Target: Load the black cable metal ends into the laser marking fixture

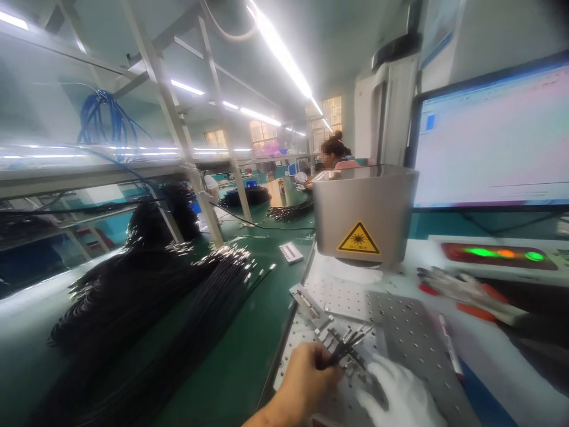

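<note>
Your bare left hand (304, 376) is closed, thumb and fingers pinching a small bunch of black cables (340, 351). The grip takes them behind their metal ends, which fan out from your fingertips toward two o'clock, at differing angles, above the metal fixture (311, 305). That fixture runs from twelve o'clock of your left hand down toward the bunch; whether any cable touches it, you cannot tell from here.

At three o'clock of that hand is your right hand (402, 394) in a white glove, its fingers curved just beside the bunch. Blur hides its fingertips, so you cannot tell whether they pinch anything.

Under both hands lies a perforated plate (402, 326). Farther off, at one o'clock from your left hand, sits the grey housing (360, 207) with its yellow warning sign (359, 238). The large cable pile (178, 320) lies well apart, at ten o'clock.
</note>
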Available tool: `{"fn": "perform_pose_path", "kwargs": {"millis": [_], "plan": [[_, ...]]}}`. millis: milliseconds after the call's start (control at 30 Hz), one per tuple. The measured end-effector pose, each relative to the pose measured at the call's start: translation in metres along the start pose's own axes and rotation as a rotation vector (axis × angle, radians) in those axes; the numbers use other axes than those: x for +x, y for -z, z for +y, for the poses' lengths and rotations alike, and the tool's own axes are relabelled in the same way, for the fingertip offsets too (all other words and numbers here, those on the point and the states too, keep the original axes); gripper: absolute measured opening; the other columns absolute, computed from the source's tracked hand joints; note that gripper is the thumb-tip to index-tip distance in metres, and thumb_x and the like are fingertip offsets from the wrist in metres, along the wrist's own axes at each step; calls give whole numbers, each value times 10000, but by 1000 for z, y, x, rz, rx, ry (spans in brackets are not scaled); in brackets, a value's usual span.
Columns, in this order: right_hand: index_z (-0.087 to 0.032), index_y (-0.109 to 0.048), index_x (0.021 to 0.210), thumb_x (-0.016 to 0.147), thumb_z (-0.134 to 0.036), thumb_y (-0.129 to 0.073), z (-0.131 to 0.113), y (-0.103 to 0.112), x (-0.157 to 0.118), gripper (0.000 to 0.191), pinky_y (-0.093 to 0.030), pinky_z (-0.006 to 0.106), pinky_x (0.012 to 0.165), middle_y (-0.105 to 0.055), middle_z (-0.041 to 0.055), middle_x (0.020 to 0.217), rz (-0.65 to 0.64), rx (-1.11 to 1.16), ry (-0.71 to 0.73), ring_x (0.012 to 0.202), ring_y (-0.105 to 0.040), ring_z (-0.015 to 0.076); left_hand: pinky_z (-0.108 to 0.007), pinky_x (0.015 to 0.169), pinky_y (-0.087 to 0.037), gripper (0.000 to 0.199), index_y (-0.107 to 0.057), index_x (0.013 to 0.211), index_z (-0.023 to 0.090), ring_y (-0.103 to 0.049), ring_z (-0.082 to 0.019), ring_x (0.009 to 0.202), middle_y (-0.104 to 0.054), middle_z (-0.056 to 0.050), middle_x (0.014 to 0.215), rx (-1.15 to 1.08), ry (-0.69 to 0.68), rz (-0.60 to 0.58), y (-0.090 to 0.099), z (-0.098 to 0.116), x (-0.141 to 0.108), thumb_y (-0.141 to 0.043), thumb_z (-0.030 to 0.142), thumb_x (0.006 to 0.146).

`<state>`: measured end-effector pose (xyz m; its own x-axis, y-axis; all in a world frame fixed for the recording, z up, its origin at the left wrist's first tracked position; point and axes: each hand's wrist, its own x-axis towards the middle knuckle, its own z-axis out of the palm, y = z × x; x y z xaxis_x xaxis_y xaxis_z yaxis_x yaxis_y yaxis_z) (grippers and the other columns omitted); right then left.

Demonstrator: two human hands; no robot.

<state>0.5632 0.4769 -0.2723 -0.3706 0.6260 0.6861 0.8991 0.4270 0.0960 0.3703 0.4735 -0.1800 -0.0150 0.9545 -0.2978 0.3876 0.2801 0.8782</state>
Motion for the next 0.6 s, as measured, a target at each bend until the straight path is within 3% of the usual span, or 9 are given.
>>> {"fn": "perform_pose_path", "kwargs": {"millis": [133, 300, 600], "plan": [[-217, -702, 821, 777, -296, -566, 1, 7, 5, 163, -540, 316, 631, -689, 79, 957, 41, -47, 95, 771, -654, 241, -259, 570, -314, 67, -524, 642, 188, -461, -124, 599, -498, 28, 590, 121, -26, 67, -7, -1, -1, -558, 227, 684], [-228, -698, 787, 818, -281, -525, 1, 8, 5, 183, -524, 307, 622, -690, 102, 942, 49, -60, 172, 731, -644, 237, -271, 630, -337, 70, -523, 721, 195, -487, -151, 699, -525, 15, 690, 137, -29, 68, -17, 1, -3, -574, 216, 677], [-229, -678, 917, 864, -274, -518, 2, 1, -2, 174, -488, 304, 688, -673, 83, 1018, 36, 51, 114, 804, -621, 239, -301, 705, -384, 62, -594, 768, 161, -534, -195, 777, -574, -41, 766, 345, 13, 118, -24, 12, -6, -554, 168, 721]]}}
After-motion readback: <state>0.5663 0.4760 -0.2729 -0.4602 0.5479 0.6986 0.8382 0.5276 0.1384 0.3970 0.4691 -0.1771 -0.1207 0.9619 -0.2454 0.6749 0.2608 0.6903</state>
